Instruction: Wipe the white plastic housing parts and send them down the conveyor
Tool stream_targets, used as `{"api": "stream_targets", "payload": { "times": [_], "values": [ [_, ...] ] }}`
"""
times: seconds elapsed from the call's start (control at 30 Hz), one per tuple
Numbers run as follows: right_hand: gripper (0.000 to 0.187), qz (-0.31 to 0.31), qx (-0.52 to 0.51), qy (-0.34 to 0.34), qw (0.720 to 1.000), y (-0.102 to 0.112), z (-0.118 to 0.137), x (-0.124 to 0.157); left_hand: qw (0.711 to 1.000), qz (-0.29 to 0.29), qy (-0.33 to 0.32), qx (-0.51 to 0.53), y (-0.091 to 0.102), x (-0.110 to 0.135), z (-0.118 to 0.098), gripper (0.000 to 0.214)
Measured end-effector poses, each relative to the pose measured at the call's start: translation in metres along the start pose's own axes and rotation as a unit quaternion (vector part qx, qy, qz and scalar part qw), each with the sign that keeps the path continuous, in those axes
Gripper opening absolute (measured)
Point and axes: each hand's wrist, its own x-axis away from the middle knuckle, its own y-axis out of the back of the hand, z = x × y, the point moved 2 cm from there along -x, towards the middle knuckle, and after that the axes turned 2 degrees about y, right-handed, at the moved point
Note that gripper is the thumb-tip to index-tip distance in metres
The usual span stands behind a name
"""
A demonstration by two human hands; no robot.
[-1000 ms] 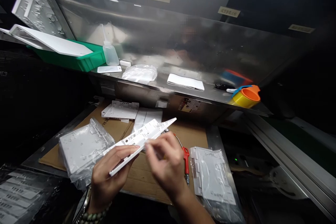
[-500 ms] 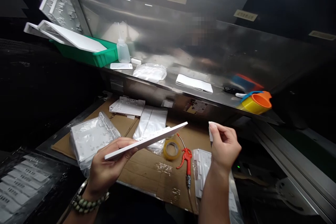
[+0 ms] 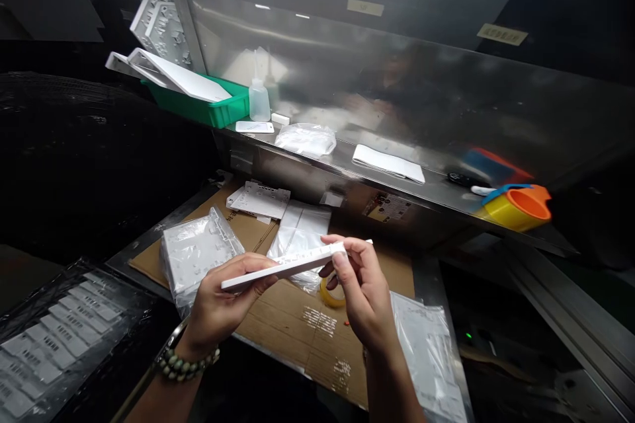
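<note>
A flat white plastic panel [image 3: 285, 266] is held edge-on over the cardboard mat [image 3: 297, 320], between both hands. My left hand [image 3: 223, 304] grips its near end from below, thumb on top. My right hand [image 3: 360, 294] pinches the far end, fingers curled round the edge. A bead bracelet [image 3: 186, 365] is on my left wrist. A roll of yellow tape [image 3: 331, 292] lies on the mat just behind my right hand, partly hidden.
Bagged white panels lie left [image 3: 198, 254] and right [image 3: 426, 350] on the mat, with more parts [image 3: 260, 199] at the back. The steel shelf [image 3: 347, 172] holds a green bin [image 3: 208, 106], a squeeze bottle [image 3: 258, 99], a white pad [image 3: 389, 163] and orange-yellow tape rolls [image 3: 516, 206]. Label sheets [image 3: 49, 344] lie at lower left.
My right hand, which was raised to the right holding a small white piece, has come back to the panel's far end. The panel now lies flatter. The camera has shifted left.
</note>
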Motion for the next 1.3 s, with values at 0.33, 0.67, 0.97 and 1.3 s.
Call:
{"api": "stream_targets", "payload": {
  "times": [0.33, 0.67, 0.97, 1.3],
  "values": [
    [0.014, -0.081, 0.027, 0.101, 0.991, -0.012, -0.012, 0.009, 0.972, -0.153, 0.106, 0.144, 0.012, 0.000, 0.011, 0.071],
    [0.015, 0.064, 0.140, 0.093, 0.984, -0.015, -0.021, 0.021, 0.648, -0.210, 0.493, 0.541, 0.002, -0.032, 0.007, 0.055],
    [0.026, 0.049, 0.197, 0.266, 0.942, -0.073, 0.012, 0.029, 0.733, -0.199, 0.364, 0.540, -0.027, -0.034, -0.011, 0.058],
    [0.025, 0.053, 0.226, 0.260, 0.937, -0.063, 0.010, 0.029, 0.738, -0.232, 0.358, 0.522, -0.025, -0.031, -0.004, 0.055]
  ]
}}
